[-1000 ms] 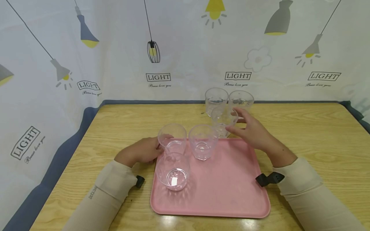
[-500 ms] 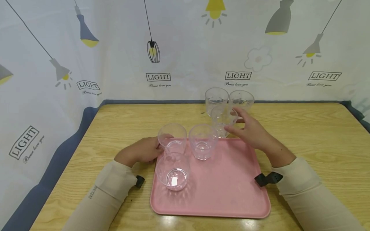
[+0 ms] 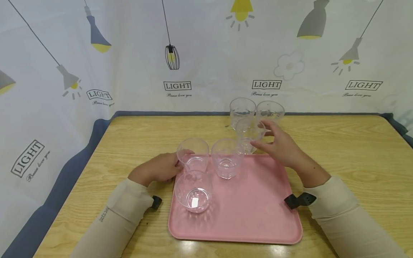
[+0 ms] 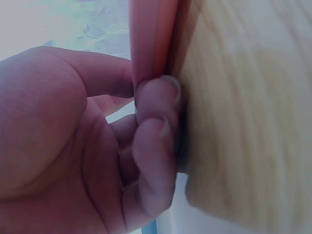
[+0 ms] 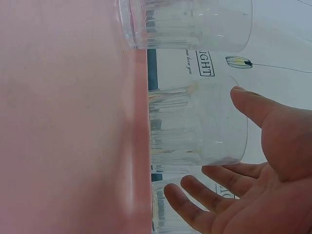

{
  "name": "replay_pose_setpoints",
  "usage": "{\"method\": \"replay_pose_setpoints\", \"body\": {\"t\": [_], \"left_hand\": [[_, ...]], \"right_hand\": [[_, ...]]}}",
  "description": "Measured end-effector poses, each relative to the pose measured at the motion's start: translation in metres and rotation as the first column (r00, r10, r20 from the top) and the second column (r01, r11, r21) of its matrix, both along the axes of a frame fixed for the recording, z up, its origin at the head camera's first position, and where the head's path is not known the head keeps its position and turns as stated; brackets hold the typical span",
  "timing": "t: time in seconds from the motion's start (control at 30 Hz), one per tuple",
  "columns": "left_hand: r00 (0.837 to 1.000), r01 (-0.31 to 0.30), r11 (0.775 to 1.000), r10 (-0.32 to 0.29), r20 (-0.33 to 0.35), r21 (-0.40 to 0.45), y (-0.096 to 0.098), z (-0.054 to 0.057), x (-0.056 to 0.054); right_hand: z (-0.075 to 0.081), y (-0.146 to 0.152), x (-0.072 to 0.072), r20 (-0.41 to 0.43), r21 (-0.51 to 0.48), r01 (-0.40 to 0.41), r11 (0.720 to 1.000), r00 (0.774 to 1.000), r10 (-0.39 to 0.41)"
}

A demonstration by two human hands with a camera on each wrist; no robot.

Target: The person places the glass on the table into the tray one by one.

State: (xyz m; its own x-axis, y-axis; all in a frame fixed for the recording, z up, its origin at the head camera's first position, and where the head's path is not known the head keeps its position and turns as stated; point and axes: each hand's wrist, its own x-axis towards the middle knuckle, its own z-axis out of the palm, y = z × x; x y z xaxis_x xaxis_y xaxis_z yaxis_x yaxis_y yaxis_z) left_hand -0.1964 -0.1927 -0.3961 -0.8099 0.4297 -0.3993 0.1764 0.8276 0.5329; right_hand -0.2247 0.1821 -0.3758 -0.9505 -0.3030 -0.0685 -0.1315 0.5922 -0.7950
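Observation:
My left hand (image 3: 162,166) grips the left rim of a pink tray (image 3: 255,215); in the left wrist view its thumb and curled fingers pinch the tray edge. My right hand (image 3: 284,145) is round a clear tumbler (image 3: 246,134) standing upright just beyond the tray's far edge. In the right wrist view the thumb lies at that tumbler's (image 5: 214,126) rim, one finger goes partly behind it, and the other fingers (image 5: 187,204) are spread beside it. Three more clear tumblers stand upright on the tray's left half: a front one (image 3: 194,200), a back-left one (image 3: 193,157) and a middle one (image 3: 227,165).
Two clear tumblers, a left one (image 3: 242,107) and a right one (image 3: 270,107), stand at the table's back edge behind the held one. The wood-grain table (image 3: 348,150) extends on both sides of the tray. A printed cloth (image 3: 206,57) hangs behind and to the left.
Hardly anything differs: both hands keep their places, and the tray and the tumblers stand where they stood. The head view has shifted very slightly.

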Motion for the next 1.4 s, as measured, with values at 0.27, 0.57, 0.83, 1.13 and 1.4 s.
{"method": "replay_pose_setpoints", "body": {"t": [0.27,0.57,0.83,1.13,1.4], "left_hand": [[1.000,0.008,1.000,-0.008,-0.019,0.000,0.0003,0.0004,0.0007],[1.000,-0.010,1.000,0.010,0.006,-0.001,0.0000,0.0006,0.0007],[1.000,-0.003,1.000,0.003,-0.001,0.008,0.0005,0.0021,0.0014],[1.000,0.004,1.000,-0.004,-0.005,0.010,0.0015,0.0024,0.0011],[1.000,0.011,1.000,-0.011,-0.007,0.019,0.0011,0.0041,0.0015]], "right_hand": [[0.0020,0.0014,0.0009,-0.017,0.042,0.009,0.999,1.000,-0.009],[0.0046,0.0035,0.0018,-0.037,0.070,0.019,0.997,0.999,-0.016],[0.0061,0.0066,0.0014,-0.029,0.090,0.029,0.996,0.999,-0.026],[0.0031,0.0048,-0.0016,-0.023,0.027,-0.005,1.000,1.000,0.006],[0.0010,0.0026,-0.0026,-0.079,-0.042,-0.019,0.999,0.997,0.016]]}}
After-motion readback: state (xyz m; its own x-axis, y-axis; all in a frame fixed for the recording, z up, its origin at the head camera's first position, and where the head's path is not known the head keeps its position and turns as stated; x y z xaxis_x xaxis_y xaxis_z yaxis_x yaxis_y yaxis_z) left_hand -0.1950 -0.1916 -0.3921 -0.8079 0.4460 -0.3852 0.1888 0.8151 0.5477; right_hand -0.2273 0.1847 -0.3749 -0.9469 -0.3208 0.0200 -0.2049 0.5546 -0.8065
